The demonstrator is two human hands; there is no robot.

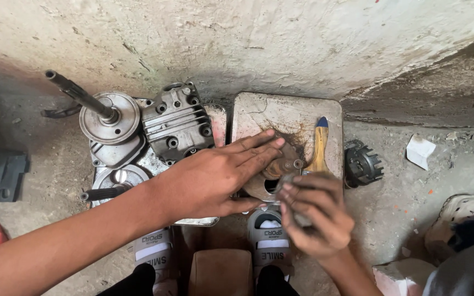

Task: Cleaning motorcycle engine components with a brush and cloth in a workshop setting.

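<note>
Rusty round metal part with short studs, greasy and brown, lay low on the pale square tray, near the tray's front edge and about midway across it. Partly hidden under both hands, so no clear long axis could be made out; seemed roughly circular, studs pointing up. Lay directly beneath and between the hands, touched from both sides, neither one plainly nearer.

Left hand reached in from the left, fingers straight and held together, flat and palm down, fingertips resting on the part's left rim and the rust-stained tray beside it. Right hand came up from the front edge, fingers curled and pinched round a small grey object, blurred; whether cloth, abrasive pad or metal could not be told. Pressed against the part's near right side.

Yellow-handled brush with a blue tip lay on the tray just right of the part, long axis running front to back. Black toothed clutch hub sat on the ground just off the tray's right edge. Dark finned cylinder head and a round silver plate with a shaft stood on a second tray to the left. Grey sandals planted at the front edge.
</note>
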